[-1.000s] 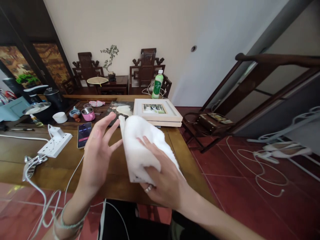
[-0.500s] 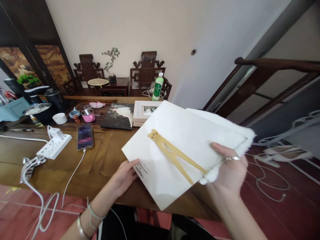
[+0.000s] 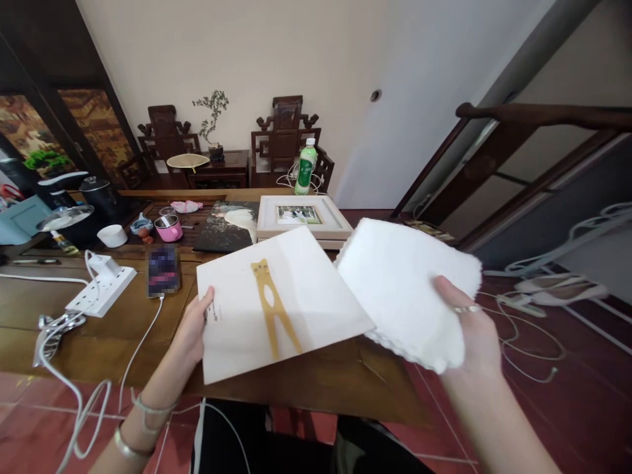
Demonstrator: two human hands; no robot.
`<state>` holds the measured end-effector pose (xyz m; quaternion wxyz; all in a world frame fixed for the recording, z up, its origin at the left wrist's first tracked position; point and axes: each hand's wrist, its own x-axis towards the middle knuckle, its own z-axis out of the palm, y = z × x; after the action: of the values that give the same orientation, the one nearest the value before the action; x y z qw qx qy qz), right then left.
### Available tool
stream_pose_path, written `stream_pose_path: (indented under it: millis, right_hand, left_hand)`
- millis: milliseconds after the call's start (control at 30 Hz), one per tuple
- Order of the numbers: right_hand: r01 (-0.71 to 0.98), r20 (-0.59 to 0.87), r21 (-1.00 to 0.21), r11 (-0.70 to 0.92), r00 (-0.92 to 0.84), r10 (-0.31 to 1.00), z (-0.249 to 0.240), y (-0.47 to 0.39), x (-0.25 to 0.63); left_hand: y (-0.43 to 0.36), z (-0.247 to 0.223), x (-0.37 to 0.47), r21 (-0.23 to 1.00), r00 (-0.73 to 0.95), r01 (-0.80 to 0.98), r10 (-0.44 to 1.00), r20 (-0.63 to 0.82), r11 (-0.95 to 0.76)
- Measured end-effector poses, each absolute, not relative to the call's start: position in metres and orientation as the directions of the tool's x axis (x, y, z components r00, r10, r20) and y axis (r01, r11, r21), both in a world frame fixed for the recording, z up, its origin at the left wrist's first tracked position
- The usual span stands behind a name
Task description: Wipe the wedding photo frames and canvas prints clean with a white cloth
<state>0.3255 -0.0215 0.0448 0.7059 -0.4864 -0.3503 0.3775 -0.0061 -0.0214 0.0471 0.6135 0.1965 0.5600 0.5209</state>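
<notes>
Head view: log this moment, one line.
left hand: holding white panel | right hand: holding white cloth | phone: on table

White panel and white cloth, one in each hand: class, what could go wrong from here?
1. The left hand holds the white panel by one edge only, so it might tip or slip.
2. The right hand holds the white cloth at one end; the far end could sag.
3. If swung left, the panel might knock the phone.

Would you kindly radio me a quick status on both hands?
Left hand gripping white panel by its left edge. Right hand holding white cloth. Panel's right corner overlaps cloth in view.
</notes>
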Motion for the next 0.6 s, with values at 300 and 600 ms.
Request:
stream_pose_path:
  millis: [300,600]
  right_hand:
    - [0.482,0.711,-0.691,0.539,0.318,0.627,0.075,-0.038,0.337]
    - [0.515,0.635,-0.756,0.403,0.43,0.642,0.087,-0.044,0.331]
  left_hand:
    - [-0.019,0.039,-0.032,0.843,-0.138,-0.31,0.857,-0.497,0.439]
    - [-0.01,0.038,-0.031,0.87,-0.094,-0.25,0.884,-0.458,0.424]
